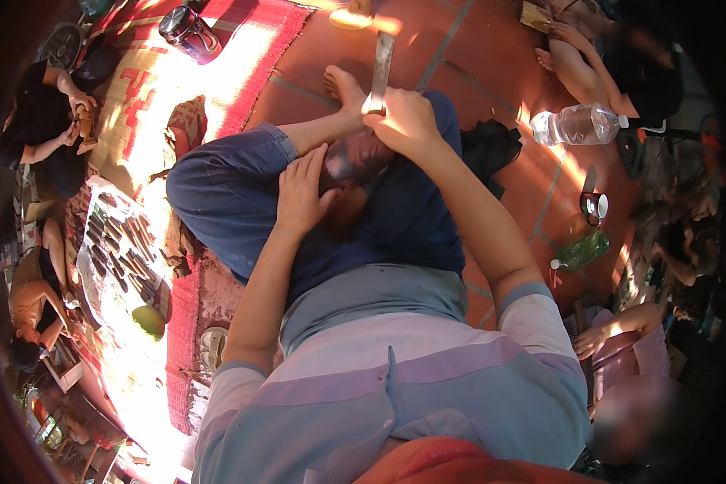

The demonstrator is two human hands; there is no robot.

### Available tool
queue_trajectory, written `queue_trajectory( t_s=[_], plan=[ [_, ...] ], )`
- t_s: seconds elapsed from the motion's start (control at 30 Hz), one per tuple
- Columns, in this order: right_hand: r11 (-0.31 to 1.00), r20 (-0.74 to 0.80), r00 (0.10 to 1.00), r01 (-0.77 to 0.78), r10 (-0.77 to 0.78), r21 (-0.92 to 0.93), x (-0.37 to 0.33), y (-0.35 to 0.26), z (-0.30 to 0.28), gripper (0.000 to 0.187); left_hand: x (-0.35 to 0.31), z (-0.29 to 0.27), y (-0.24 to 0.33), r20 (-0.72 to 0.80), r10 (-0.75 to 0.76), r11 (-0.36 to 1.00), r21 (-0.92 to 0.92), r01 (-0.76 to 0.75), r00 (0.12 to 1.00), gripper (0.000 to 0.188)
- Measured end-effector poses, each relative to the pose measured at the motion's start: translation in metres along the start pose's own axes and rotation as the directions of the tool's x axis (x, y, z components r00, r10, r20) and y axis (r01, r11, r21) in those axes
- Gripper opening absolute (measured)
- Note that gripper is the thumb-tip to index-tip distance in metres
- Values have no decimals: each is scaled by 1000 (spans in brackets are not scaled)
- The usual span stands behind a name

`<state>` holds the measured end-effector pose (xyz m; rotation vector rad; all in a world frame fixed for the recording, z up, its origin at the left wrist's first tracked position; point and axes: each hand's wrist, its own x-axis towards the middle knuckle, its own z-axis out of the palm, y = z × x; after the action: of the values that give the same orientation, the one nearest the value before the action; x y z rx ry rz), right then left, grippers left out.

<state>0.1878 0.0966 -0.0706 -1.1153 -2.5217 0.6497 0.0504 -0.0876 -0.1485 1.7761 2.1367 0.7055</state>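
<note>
I sit cross-legged with a dark brown, rounded piece (356,158) in my lap. Its surface is blurred, so its kind cannot be made out. My left hand (304,189) grips its left side, fingers laid along it and thumb toward me. On the far right side of the piece, my right hand (407,123) is closed around the near end of a flat metal blade (381,68). That blade points away from me, over the tiles; the gripped end is hidden. My bare foot (345,87) lies just left of the blade.
A red patterned mat (254,48) covers the left, with a dark flask (189,34) and rows of dark sticks (121,246). On the right tiles lie a clear bottle (581,125), a cup (594,208) and a green bottle (582,252). Several people sit around both sides.
</note>
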Motion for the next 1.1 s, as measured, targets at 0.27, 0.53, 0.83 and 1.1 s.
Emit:
queue_trajectory(
  t_s=[0.27, 0.53, 0.83, 1.1],
  plan=[
    [992, 156, 981, -109, 117, -62, 23, -18, 2, 21, 1, 1, 0, -6, 29, 999, 31, -29, 1000, 88],
    [967, 209, 960, -140, 185, -211, 38, -34, -1, 24, 1, 0, 0, 10, 13, 1000, 14, -13, 1000, 87],
    [979, 266, 946, -160, 188, -125, 54, -21, 0, 26, 1, -3, 2, 0, 11, 1000, -19, -11, 1000, 85],
    [993, 274, 955, -100, 114, -66, 52, -13, -9, 24, 1, -1, 0, 4, 21, 1000, -20, -21, 1000, 85]
  ],
)
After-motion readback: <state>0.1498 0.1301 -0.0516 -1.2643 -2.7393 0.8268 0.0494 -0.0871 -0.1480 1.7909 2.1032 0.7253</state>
